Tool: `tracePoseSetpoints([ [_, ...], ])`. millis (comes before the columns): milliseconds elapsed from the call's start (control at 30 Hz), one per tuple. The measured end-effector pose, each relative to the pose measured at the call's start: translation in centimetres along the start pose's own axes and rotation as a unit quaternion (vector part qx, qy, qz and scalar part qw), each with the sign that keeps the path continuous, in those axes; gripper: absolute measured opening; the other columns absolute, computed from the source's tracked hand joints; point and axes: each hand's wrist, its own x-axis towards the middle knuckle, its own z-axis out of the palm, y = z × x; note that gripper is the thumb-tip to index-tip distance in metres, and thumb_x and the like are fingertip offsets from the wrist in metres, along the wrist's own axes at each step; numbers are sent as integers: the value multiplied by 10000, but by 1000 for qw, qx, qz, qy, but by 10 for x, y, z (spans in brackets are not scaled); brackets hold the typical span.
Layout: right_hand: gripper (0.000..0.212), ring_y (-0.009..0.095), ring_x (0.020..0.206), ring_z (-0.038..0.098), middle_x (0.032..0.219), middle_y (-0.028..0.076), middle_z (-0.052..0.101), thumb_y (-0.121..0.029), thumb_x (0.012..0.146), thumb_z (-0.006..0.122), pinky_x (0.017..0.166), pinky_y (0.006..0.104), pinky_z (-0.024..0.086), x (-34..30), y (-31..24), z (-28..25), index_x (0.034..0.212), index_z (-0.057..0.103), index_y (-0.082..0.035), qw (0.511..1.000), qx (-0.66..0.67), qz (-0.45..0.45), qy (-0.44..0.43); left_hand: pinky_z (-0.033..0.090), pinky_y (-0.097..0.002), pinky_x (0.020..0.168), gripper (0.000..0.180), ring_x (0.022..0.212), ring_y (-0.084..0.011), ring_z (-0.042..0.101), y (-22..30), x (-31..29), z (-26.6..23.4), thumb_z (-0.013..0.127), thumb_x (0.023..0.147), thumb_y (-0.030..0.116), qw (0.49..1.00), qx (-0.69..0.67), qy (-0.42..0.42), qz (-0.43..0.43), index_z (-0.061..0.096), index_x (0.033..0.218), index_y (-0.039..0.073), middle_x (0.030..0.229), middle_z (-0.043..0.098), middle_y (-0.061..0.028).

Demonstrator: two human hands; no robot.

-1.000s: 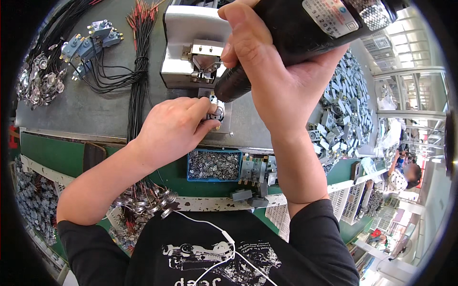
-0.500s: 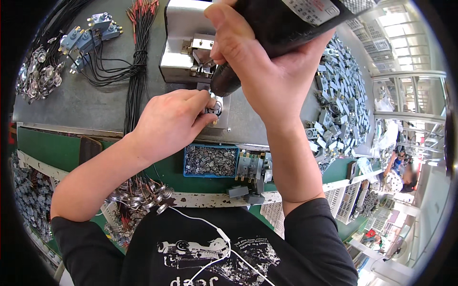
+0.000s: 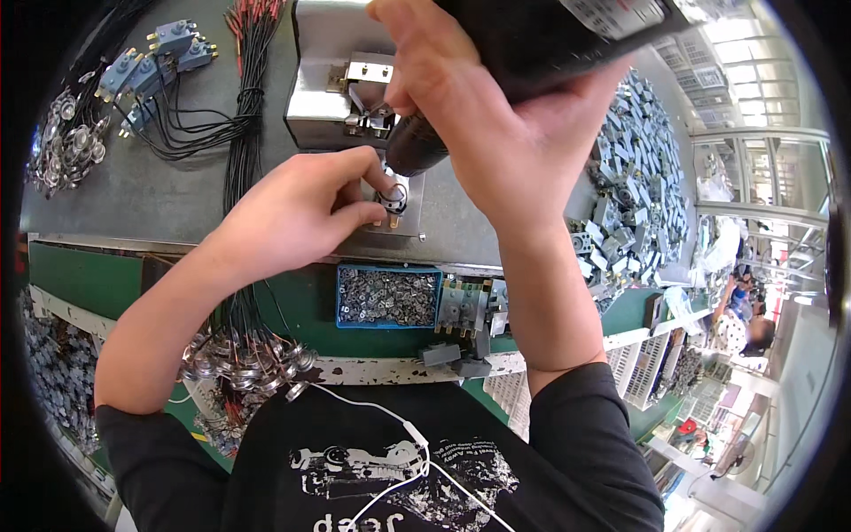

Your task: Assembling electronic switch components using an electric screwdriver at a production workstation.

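My right hand [image 3: 514, 133] is wrapped round a black electric screwdriver [image 3: 541, 40], whose narrow nose slants down beside the metal fixture; its tip is hard to make out. Under that nose sits a small round metal part [image 3: 395, 206] on a flat metal block [image 3: 409, 222], with brass-coloured tabs at its near edge. My left hand [image 3: 301, 204] reaches in from the left, index fingertip and thumb closed on the part's left side. Just beyond stands a silver and black fixture [image 3: 324, 106] with a small clamp mechanism [image 3: 368, 93].
A blue tray [image 3: 390, 297] of small metal pieces is at the near edge, beside grey switch-like blocks [image 3: 461, 306]. Black cables [image 3: 244, 160] run along the left, near wired blue-grey boxes [image 3: 142, 75]. Many grey blocks [image 3: 634, 168] are heaped at right. Metal rings [image 3: 248, 363] lie near my lap.
My left hand has shifted slightly left, its fingers arching up and uncovering more of the round part. The screwdriver stays close above it. The whole view has shifted slightly.
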Motion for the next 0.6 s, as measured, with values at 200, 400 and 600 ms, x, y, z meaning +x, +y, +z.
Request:
tracePoseSetpoints([
  [200, 351, 117, 728, 660, 911, 84, 689, 115, 860, 740, 599, 246, 532, -16, -34, 8, 1170, 585, 62, 928, 24, 333, 166, 511, -369, 687, 211, 742, -210, 658, -10, -10, 12, 735, 894, 76, 996, -52, 57, 40, 652, 1083, 31, 777, 640, -86],
  [400, 410, 117, 746, 659, 924, 81, 685, 111, 862, 738, 621, 250, 537, -24, -66, -44, 1221, 549, 53, 915, 7, 339, 219, 498, -387, 825, 140, 910, -211, 633, 3, -25, 41, 712, 771, 148, 896, 301, -40, 323, 673, 897, 103, 911, 646, -24],
  [600, 469, 118, 764, 658, 936, 79, 680, 107, 865, 737, 643, 255, 543, -2, -69, -6, 1272, 513, 45, 927, 16, 284, 244, 471, -343, 782, 69, 859, -194, 608, -20, -26, 72, 660, 756, 168, 848, 373, -111, 359, 622, 796, 128, 836, 583, -5],
])
